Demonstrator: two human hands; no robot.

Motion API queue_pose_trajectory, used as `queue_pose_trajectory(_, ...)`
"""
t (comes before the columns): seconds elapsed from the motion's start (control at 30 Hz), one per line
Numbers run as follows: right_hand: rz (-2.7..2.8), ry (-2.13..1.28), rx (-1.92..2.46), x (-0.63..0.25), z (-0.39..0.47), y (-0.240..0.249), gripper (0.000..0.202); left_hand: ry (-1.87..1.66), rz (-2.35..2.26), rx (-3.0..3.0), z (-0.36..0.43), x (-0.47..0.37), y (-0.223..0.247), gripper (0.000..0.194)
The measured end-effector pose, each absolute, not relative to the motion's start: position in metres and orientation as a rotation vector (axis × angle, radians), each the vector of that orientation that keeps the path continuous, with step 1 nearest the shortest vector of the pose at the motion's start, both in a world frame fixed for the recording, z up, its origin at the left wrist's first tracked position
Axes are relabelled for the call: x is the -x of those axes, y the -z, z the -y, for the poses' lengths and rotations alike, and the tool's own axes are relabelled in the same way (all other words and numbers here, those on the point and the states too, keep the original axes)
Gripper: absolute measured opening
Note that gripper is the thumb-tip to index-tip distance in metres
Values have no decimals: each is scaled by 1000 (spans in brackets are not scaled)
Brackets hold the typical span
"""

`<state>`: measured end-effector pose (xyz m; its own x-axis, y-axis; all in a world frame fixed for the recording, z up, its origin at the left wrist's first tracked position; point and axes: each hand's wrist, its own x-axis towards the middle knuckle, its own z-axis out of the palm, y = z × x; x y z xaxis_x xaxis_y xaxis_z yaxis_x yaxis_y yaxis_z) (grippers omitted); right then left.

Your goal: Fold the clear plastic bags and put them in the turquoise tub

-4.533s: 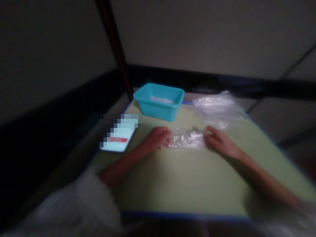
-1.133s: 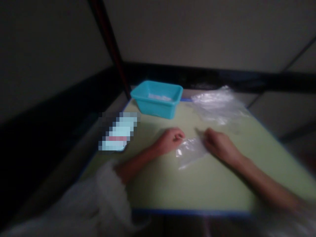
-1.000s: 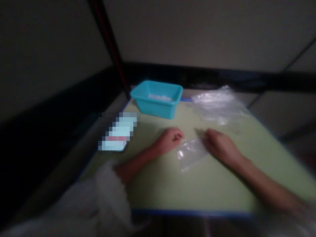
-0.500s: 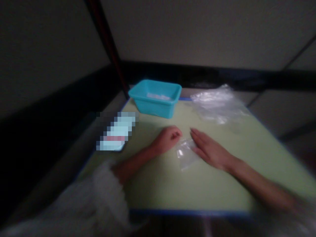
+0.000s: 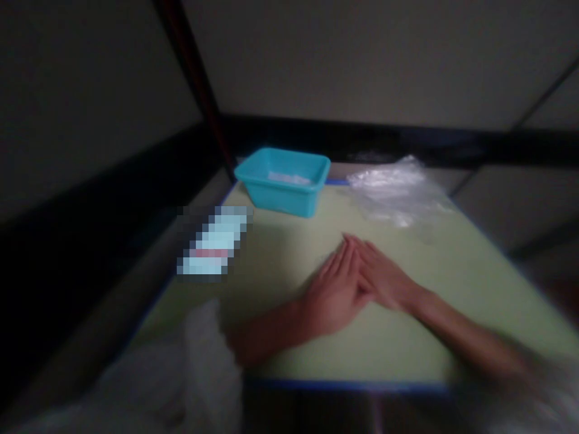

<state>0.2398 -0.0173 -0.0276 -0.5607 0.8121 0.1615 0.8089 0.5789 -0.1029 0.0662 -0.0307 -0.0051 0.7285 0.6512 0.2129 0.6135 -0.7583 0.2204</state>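
My left hand (image 5: 337,292) lies flat near the middle of the table, fingers stretched out and overlapping the fingers of my right hand. My right hand (image 5: 386,274) rests palm down beside it, its fingers extended toward the far left. The two hands meet at the fingertips. The small clear plastic bag from the earlier frame is hidden now, apparently beneath them. Both hands are open, and neither grips anything that I can see.
A turquoise plastic basin (image 5: 283,196) with whitish contents stands at the back left. Clear plastic bags (image 5: 398,190) lie heaped at the back right. A pixelated, phone-like rectangle (image 5: 215,241) is by the left edge of the pale green table (image 5: 407,343), which has a blue rim.
My left hand has moved nearer and right, opening from a closed fist to lie flat against my right hand. The small clear bag has gone out of sight. My right hand has barely moved.
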Motion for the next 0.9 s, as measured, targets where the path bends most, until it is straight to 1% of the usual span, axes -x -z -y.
queue_pose_trajectory(0.13, 2650, 10, 1390, -237, 19, 24, 56, -445, -1120, -2821, 31, -63, 15, 77)
queue_pose_trajectory(0.27, 2638, 49, 1455, -234, 23, 18, 56, -472, -1133, -2850, 33, -56, 19, 73)
queue_pose_trajectory(0.6, 2586, 84, 1482, -244, 23, 21, 59, -345, -1123, -2888, 35, -41, 20, 74)
queue_pose_trajectory(0.77, 2573, 34, 1535, -255, 20, 18, 59, -333, -1118, -2873, 37, -38, 19, 72)
queue_pose_trajectory(0.9, 2545, -70, 1589, -264, 16, 17, 61, -336, -1115, -2836, 39, -36, 17, 72)
